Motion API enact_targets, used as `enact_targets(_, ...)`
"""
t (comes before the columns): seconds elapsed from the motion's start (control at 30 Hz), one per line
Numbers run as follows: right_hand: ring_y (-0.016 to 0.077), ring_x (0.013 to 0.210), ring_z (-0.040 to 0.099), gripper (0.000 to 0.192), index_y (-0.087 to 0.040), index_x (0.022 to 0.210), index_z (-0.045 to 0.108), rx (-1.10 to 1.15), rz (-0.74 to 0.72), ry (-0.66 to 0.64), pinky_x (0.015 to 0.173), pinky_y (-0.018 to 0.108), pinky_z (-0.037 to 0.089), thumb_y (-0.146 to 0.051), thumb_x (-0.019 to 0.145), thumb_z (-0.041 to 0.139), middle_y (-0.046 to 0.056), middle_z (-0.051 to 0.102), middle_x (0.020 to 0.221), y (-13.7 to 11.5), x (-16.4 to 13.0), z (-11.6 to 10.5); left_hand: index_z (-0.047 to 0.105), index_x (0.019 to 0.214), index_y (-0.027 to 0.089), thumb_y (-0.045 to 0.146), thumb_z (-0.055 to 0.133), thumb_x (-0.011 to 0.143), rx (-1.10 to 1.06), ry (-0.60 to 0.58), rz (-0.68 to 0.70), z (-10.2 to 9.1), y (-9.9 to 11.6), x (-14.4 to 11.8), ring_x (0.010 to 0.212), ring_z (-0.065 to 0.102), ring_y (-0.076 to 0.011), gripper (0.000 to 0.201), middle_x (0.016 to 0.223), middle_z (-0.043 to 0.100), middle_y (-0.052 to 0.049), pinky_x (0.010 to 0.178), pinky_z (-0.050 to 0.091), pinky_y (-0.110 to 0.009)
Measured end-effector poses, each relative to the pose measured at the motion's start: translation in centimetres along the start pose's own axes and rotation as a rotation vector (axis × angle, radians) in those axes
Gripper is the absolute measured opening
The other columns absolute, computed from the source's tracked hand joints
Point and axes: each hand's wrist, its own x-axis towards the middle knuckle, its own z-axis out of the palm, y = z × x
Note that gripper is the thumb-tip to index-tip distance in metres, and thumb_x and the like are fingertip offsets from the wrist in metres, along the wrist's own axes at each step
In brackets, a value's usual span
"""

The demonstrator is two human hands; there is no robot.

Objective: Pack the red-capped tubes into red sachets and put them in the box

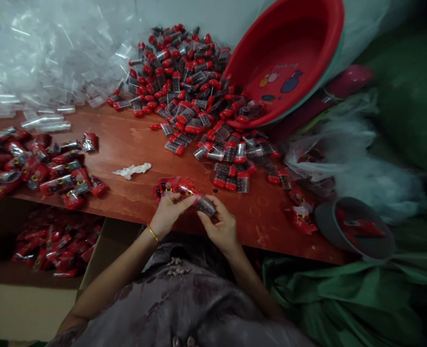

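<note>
In front of my body I hold a small red-capped clear tube (206, 206) with dark contents. The fingers of my right hand (220, 226) are closed around its dark end. My left hand (168, 212), with a gold bracelet at the wrist, pinches at its red end; the exact grip is blurred. Just beyond my left fingers, red printed wrappers (175, 184) lie on the reddish wooden table (122, 140). Closest to my right hand is a small group of red-capped tubes (231, 180) on the tabletop.
A big pile of red-capped tubes (177, 82) spills from a tilted red basin (296, 43). Clear plastic sleeves (54, 53) heap at back left. Wrapped tubes (57, 168) lie left, above a cardboard box (28, 308) holding more. A grey bucket (325, 221) stands right.
</note>
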Motion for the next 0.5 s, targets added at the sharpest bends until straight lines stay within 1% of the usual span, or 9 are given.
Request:
enact_targets(0.1, 0.0166, 0.089, 0.066, 0.034, -0.023, 0.116, 0.055, 0.075, 0.050, 0.025, 0.080, 0.028, 0.054, -0.029, 0.083, 0.058, 0.004, 0.068, 0.103, -0.1, -0.2, 0.8, 0.067, 0.057, 0.013, 0.051, 0.077, 0.056, -0.018, 0.002, 0.044, 0.1, -0.6, 0.1, 0.046, 0.049, -0.0063, 0.040, 0.050, 0.060, 0.001, 0.050, 0.041, -0.019)
enact_targets(0.17, 0.0166, 0.088, 0.066, 0.033, -0.023, 0.116, 0.054, 0.072, 0.046, 0.034, 0.079, 0.028, 0.054, -0.029, 0.084, 0.057, 0.004, 0.068, 0.102, -0.4, 0.0, 1.0, 0.068, 0.060, 0.013, 0.052, 0.075, 0.059, 0.005, 0.007, 0.095, 0.2, -1.0, 0.1, 0.050, 0.051, -0.0073, 0.039, 0.053, 0.061, 0.001, 0.054, 0.043, -0.019)
enact_targets(0.23, 0.0174, 0.087, 0.066, 0.033, -0.022, 0.116, 0.055, 0.015, 0.023, 0.036, 0.079, 0.029, 0.054, -0.028, 0.084, 0.056, 0.005, 0.068, 0.101, -0.8, 0.2, 0.9, 0.071, 0.068, 0.014, 0.047, 0.078, 0.058, 0.045, 0.034, 0.145, 0.3, -1.1, 0.0, 0.061, 0.057, -0.0104, 0.035, 0.065, 0.067, 0.000, 0.064, 0.047, -0.021)
enact_targets(0.3, 0.0188, 0.088, 0.066, 0.033, -0.023, 0.115, 0.055, -0.051, -0.014, 0.023, 0.081, 0.031, 0.054, -0.028, 0.083, 0.057, 0.006, 0.069, 0.102, -1.1, 0.5, 0.6, 0.072, 0.071, 0.015, 0.043, 0.081, 0.055, 0.027, 0.089, 0.167, 0.3, -1.0, 0.0, 0.066, 0.059, -0.0115, 0.034, 0.070, 0.069, 0.000, 0.070, 0.048, -0.023)
enact_targets(0.4, 0.0194, 0.088, 0.067, 0.034, -0.023, 0.115, 0.054, -0.063, -0.037, -0.007, 0.081, 0.032, 0.054, -0.029, 0.082, 0.058, 0.006, 0.069, 0.102, -1.3, 0.5, 0.5, 0.070, 0.069, 0.015, 0.040, 0.083, 0.051, -0.093, 0.140, 0.138, 0.3, -0.7, 0.2, 0.062, 0.059, -0.0100, 0.034, 0.068, 0.069, 0.000, 0.068, 0.048, -0.023)
enact_targets(0.5, 0.0186, 0.087, 0.067, 0.033, -0.022, 0.115, 0.054, -0.028, -0.019, 0.011, 0.080, 0.031, 0.055, -0.028, 0.083, 0.058, 0.006, 0.069, 0.101, -1.1, 0.1, 0.8, 0.070, 0.067, 0.013, 0.036, 0.086, 0.046, -0.110, 0.121, 0.102, 0.3, -0.6, 0.3, 0.061, 0.060, -0.0096, 0.035, 0.066, 0.069, 0.000, 0.067, 0.049, -0.023)
